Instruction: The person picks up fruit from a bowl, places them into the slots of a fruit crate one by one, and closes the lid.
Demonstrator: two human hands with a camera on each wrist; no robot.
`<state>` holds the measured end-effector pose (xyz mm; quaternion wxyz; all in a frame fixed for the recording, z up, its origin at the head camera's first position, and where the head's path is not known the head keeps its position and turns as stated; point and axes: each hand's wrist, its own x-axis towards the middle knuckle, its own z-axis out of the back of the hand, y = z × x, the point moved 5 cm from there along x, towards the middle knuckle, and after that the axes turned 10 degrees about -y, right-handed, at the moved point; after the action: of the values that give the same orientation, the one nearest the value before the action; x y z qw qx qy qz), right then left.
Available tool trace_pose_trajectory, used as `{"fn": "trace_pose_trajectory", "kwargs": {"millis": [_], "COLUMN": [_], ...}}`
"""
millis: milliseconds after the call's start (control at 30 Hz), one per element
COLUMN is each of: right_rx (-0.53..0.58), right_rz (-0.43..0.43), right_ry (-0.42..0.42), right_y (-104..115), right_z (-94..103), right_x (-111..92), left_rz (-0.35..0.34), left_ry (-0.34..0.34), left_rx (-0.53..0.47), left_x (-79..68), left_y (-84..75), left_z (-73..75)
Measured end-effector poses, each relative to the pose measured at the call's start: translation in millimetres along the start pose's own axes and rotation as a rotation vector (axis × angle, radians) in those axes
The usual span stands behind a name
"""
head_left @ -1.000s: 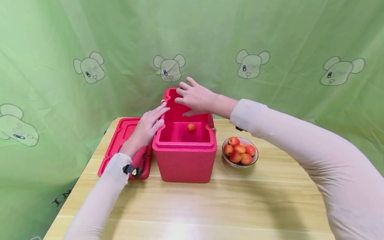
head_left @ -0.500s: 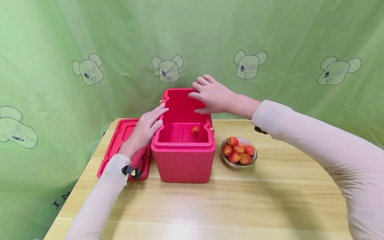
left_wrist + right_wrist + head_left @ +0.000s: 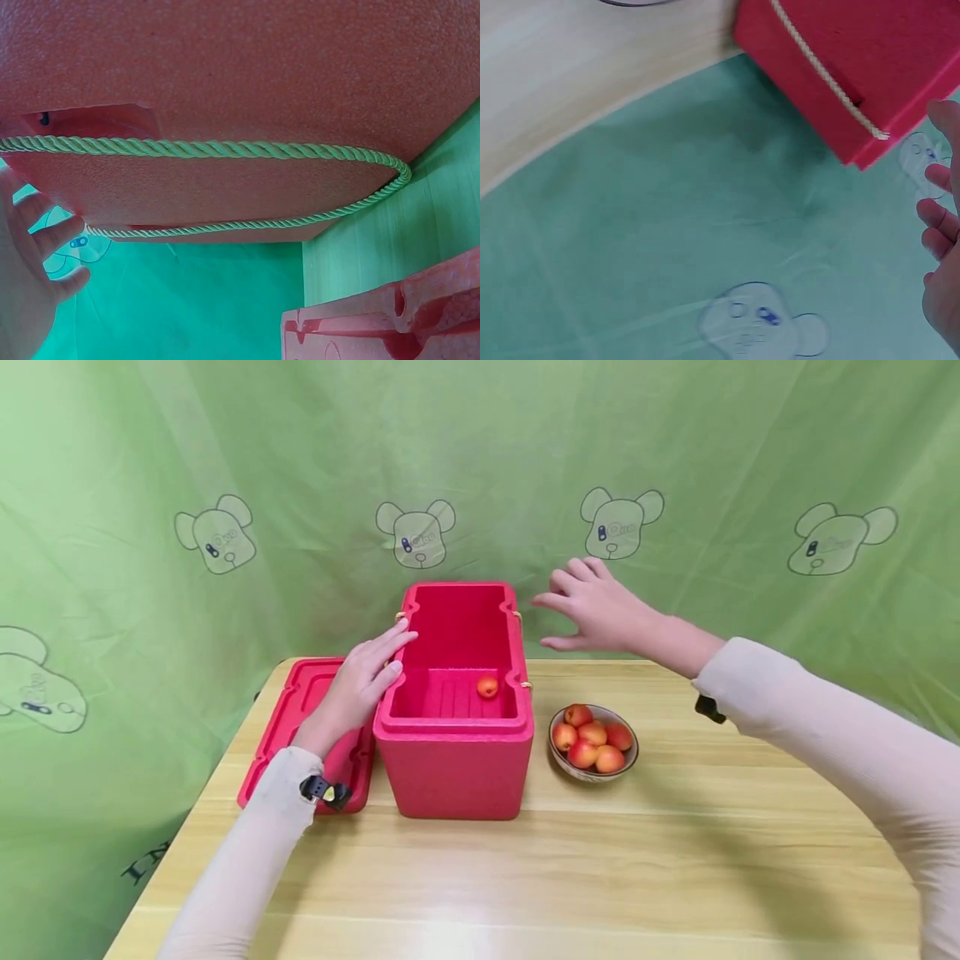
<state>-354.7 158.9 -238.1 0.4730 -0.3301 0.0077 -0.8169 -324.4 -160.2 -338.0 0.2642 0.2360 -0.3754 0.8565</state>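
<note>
A red foam box point(image 3: 454, 777) stands on the table with its top uncovered. Inside, on its ribbed floor, lies one small orange-red fruit point(image 3: 487, 687), like an apricot. My left hand point(image 3: 362, 681) rests on the box's left rim with its fingers stretched out. Off to the right of the box, my right hand point(image 3: 600, 610) hangs in the air above the table's back edge, fingers loosely bent and holding nothing. Several more of these fruits point(image 3: 592, 732) fill a patterned bowl point(image 3: 556, 758) standing right of the box.
The red lid point(image 3: 300, 693) lies flat left of the box, partly under my left forearm. A twisted rope handle point(image 3: 247, 149) loops along the box's left side, and another rope point(image 3: 817, 66) runs along its right. A green curtain point(image 3: 510, 443) hangs behind the wooden table point(image 3: 600, 877).
My right hand has moved right, from over the box to outside it. The fruit inside has rolled slightly right along the floor. My left hand has stayed on the rim.
</note>
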Motion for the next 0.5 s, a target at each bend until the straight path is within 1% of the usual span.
{"fn": "trace_pose_trajectory", "kwargs": {"millis": [133, 333, 500], "right_rx": [0.024, 0.066, 0.094], "right_rz": [-0.041, -0.082, -0.115], "right_ry": [0.018, 0.040, 0.082], "right_y": [-6, -8, -5], "right_z": [-4.8, -17.6, -29.5], "right_x": [-24, -58, -80], "left_rz": [0.002, 0.010, 0.020], "left_ry": [-0.006, 0.000, 0.001], "left_rx": [-0.002, -0.006, -0.009], "left_x": [-1.1, -2.7, -1.4], "left_y": [0.8, 0.5, -0.2], "left_z": [-0.6, -1.5, -1.0]}}
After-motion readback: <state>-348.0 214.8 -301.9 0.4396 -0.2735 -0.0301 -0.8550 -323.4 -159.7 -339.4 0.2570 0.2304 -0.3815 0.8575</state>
